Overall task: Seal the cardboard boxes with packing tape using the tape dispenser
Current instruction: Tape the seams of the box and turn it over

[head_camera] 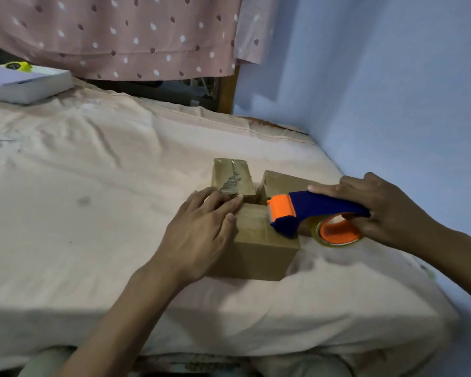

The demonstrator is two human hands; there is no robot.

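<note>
Right hand (386, 210) wraps the blue handle of the tape dispenser (310, 213), forefinger laid along its top. Orange head of the dispenser points toward 9 o'clock and sits on the top face of the near box (261, 248); the roll of clear tape (335, 231) hangs off the box's 3 o'clock edge, just under the palm.

Left hand (201, 229) lies flat, fingers straight and together, pressing the near box's top at its 9 o'clock side. Fingertips reach toward the box behind.

Near box sits centre-right on the bed sheet (93, 213). Its top shows a glossy band under the dispenser head, likely tape partly laid. Cannot tell whether the strip runs the full seam or has been cut.

At 12 o'clock from the near box, touching or just beside it, the far left box (233, 176) shows a shiny taped top with dark print. At 1 o'clock, the far right box (280, 183) is partly hidden by the dispenser; its top also looks glossy.

Judgement: two rear boxes appear sealed; the near one is mid-strip. Left to do: finish the pull, cut, smooth down.

Further out: white flat box (25, 87) at 10 o'clock, dotted pink curtain (120, 36) at 12, blue wall (392, 77) at 2.
</note>
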